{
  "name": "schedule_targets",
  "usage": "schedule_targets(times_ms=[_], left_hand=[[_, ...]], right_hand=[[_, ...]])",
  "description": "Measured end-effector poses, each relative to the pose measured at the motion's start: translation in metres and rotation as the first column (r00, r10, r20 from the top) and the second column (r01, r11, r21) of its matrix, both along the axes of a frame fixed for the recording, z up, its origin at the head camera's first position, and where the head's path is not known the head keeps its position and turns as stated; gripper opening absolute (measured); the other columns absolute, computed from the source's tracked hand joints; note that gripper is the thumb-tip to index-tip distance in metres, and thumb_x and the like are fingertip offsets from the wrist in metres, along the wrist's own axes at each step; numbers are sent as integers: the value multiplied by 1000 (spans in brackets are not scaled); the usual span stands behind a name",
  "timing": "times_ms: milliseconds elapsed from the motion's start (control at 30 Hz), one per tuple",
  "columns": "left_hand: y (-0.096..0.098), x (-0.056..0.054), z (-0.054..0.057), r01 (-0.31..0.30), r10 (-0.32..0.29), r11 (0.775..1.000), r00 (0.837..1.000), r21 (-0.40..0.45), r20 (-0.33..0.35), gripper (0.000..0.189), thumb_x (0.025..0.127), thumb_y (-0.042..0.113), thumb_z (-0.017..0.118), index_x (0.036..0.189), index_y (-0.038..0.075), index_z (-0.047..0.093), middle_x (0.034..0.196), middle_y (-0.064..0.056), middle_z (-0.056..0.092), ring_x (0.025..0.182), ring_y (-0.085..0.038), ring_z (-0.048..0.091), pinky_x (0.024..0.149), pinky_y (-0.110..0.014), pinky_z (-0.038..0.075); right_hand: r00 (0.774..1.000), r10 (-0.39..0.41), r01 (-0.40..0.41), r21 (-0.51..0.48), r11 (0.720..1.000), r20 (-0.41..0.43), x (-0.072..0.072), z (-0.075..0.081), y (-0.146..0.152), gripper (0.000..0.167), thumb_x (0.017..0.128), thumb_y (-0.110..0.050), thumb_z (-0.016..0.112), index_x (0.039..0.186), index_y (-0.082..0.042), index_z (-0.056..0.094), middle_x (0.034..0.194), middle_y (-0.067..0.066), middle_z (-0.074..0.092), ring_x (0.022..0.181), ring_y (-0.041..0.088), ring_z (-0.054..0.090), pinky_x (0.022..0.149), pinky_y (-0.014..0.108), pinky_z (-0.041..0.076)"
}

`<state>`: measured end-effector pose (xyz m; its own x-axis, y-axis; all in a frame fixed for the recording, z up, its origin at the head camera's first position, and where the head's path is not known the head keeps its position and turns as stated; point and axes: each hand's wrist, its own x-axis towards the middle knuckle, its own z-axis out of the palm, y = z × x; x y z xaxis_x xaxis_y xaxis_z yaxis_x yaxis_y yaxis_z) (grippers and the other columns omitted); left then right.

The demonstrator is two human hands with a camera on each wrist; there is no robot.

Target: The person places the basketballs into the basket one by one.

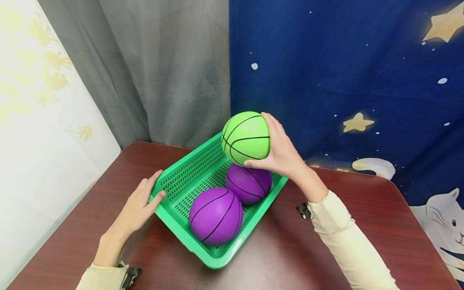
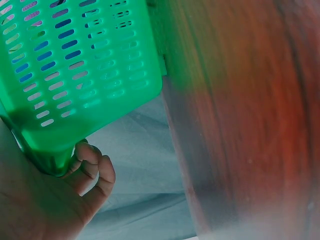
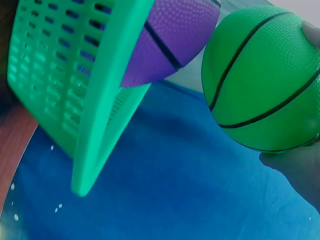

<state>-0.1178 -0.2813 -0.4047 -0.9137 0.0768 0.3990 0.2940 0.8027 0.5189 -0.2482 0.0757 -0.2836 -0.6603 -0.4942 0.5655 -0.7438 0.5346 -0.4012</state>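
Note:
A green plastic basket [image 1: 179,229] with slotted walls sits at an angle on the table. Two purple balls with black basketball lines lie in it, one at the near end [image 1: 216,216] and one [image 1: 250,183] farther back. Above the far part of the basket, my right hand [image 1: 280,151] holds a lime-green ball [image 1: 244,139], thumb below and fingers on its far side. The right wrist view shows this green ball [image 3: 265,80] apart from the basket rim [image 3: 102,105]. At the left corner, my left hand [image 1: 139,203] grips the basket's rim, fingers curled at its edge [image 2: 95,175].
The reddish-brown wooden table [image 1: 362,225] extends on both sides of the basket. Behind it hang a grey curtain [image 1: 174,72] and a blue cloth [image 1: 326,80] with stars and a white cat. A pale patterned cloth [image 1: 47,121] hangs at the left.

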Motion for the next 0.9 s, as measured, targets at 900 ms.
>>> schedule_targets(times_ms=[900], left_hand=[[2,1,1,-5,5,1000,1000,8,24,59,94,22,52,147,11,27,105,-10,47,83,-20,48,70,-43,38]], right_hand=[[986,139,-153,159,975,96,-13,-10,-68,119,59,-50,82,146,0,17,147,15,23,134,24,22,102,41,30]])
